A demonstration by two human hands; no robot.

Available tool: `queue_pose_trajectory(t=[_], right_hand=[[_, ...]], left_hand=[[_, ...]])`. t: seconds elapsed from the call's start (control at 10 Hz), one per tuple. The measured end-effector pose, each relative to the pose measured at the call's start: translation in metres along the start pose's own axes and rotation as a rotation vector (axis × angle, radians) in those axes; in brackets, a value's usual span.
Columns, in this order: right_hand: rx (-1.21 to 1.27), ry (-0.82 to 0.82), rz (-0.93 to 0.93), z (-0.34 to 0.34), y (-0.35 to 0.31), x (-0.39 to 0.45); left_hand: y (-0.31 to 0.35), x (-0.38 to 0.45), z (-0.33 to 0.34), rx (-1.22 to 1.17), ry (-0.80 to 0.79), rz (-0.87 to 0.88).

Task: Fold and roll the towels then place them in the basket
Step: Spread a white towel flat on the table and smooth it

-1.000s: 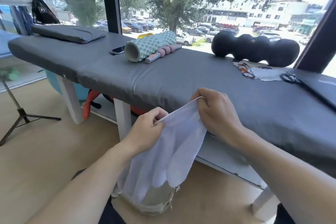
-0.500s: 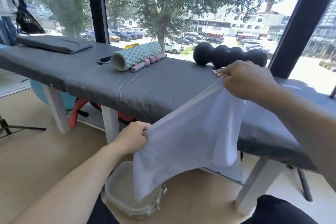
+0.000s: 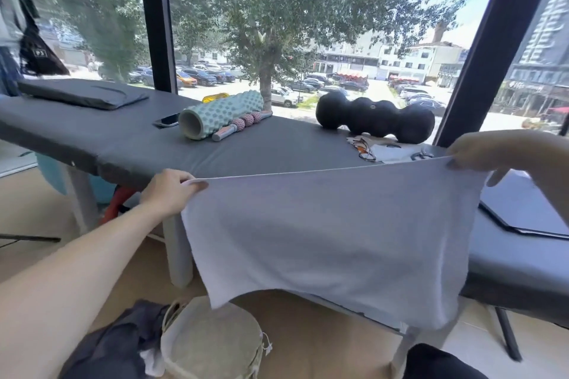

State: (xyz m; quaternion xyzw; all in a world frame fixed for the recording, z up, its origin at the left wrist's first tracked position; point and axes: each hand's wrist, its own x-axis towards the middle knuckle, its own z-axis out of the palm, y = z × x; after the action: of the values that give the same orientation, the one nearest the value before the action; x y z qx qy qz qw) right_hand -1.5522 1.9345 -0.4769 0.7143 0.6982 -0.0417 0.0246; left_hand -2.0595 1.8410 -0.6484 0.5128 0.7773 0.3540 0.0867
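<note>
White cloth is pinched at both top corners: left hand (image 3: 172, 191) and right hand (image 3: 492, 152) hold the towel (image 3: 332, 237) taut before the tabletop (image 3: 261, 151), above the basket (image 3: 212, 344). Keep the edge level, then lay it flat on the tabletop to fold.

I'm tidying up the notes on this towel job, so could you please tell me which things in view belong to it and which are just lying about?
Part of the job:
white towel, stretched between left hand and right hand
basket on the floor

Just lying about, on the padded table:
teal foam roller
pink massage stick
black peanut roller
phone
</note>
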Motion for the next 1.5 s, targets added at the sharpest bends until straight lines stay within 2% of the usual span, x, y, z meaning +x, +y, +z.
queue_pose_trajectory(t=[0.1, 0.2, 0.3, 0.4, 0.5, 0.6, 0.7, 0.8, 0.9, 1.0, 1.1, 1.2, 1.3, 1.4, 1.5], right_hand=[[0.275, -0.073, -0.03, 0.007, 0.004, 0.016], [0.482, 0.008, 0.008, 0.024, 0.001, 0.039], [0.584, 0.06, 0.122, 0.057, 0.001, 0.071], [0.581, 0.087, 0.186, 0.079, 0.001, 0.099], [0.47, 0.162, 0.184, 0.088, 0.0, 0.12], [0.325, 0.207, 0.146, 0.099, 0.002, 0.143], [0.211, 0.223, 0.18, 0.113, 0.007, 0.163], [0.119, 0.291, 0.251, 0.13, 0.02, 0.19], [0.112, 0.304, 0.23, 0.155, 0.067, 0.242], [0.031, 0.374, 0.25, 0.141, 0.039, 0.202], [-0.188, 0.499, 0.091, 0.122, -0.032, 0.154], [-0.073, 0.34, -0.253, 0.122, -0.105, 0.14], [0.157, 0.091, -0.615, 0.14, -0.187, 0.121], [0.128, -0.04, -0.746, 0.167, -0.235, 0.114], [0.135, -0.051, -0.704, 0.18, -0.244, 0.116]], left_hand=[[0.013, 0.035, -0.01, 0.082, 0.046, -0.103], [0.016, 0.074, -0.011, 0.191, 0.037, -0.23], [0.023, 0.107, -0.01, 0.316, -0.034, -0.256], [0.031, 0.135, -0.005, 0.429, -0.087, -0.224], [0.038, 0.157, 0.003, 0.417, -0.083, -0.18], [0.05, 0.162, 0.018, 0.303, 0.066, -0.145], [0.057, 0.167, 0.044, 0.147, 0.112, -0.153], [0.062, 0.178, 0.063, 0.092, 0.13, -0.157], [0.071, 0.19, 0.075, 0.081, 0.198, -0.113], [0.074, 0.206, 0.082, -0.01, 0.19, -0.013], [0.082, 0.207, 0.094, 0.09, 0.118, 0.067], [0.099, 0.183, 0.11, 0.156, 0.045, 0.245], [0.104, 0.151, 0.129, 0.227, -0.193, 0.197], [0.078, 0.145, 0.135, 0.428, -0.318, 0.116], [0.053, 0.155, 0.125, 0.417, -0.305, 0.199]])
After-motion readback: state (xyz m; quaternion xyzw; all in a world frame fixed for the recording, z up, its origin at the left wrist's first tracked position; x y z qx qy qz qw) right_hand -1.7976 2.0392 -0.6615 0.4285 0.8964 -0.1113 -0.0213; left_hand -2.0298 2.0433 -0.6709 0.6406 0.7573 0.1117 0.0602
